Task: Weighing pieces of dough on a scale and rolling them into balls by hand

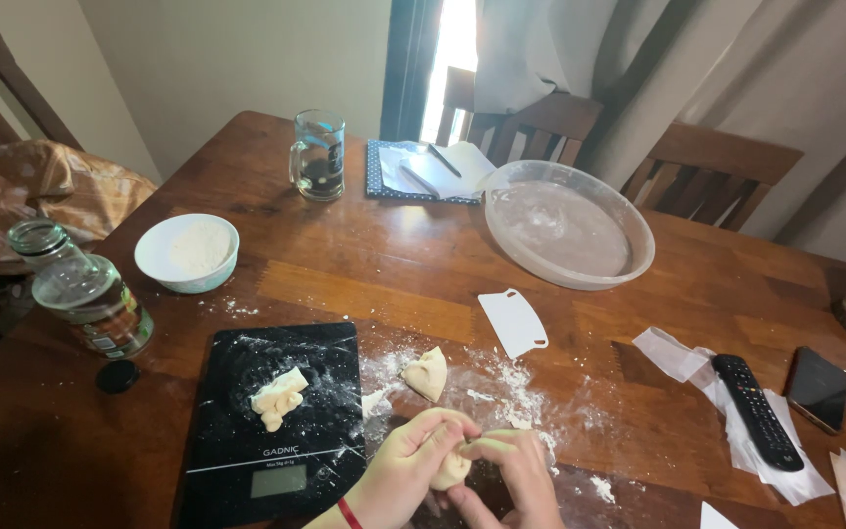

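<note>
Two hands meet at the near edge of the desk (364, 255), and between them sits a small piece of dough (448, 472). The left hand (405, 468) curls around it from the left, fingers bent over the top, a red band at its wrist. The right hand (513, 472) comes in from the right, thumb and forefinger pressed against the dough's upper edge, so both hands pinch the same lump. It lies dead centre between them, neither hand nearer, held just above the floured wood; it looks roundish, and whether it has a long axis I cannot tell.

Up and slightly left of the hands, a second folded dough piece (427, 373) rests on the desk in a scatter of flour, apart from the fingers. Further left, a black kitchen scale (276, 431) carries a third dough lump (279, 397) on its platform. That lump is closer to the left hand.

Beyond the flour lies a white plastic scraper (513, 321), and behind it a wide clear plastic bowl (568, 223). A small white bowl of flour (188, 253) sits far left beside a glass jar (90, 299), and a glass mug (318, 155) stands at the back. Out right, a remote control (758, 411) and a phone (817, 387) rest near crumpled paper.
</note>
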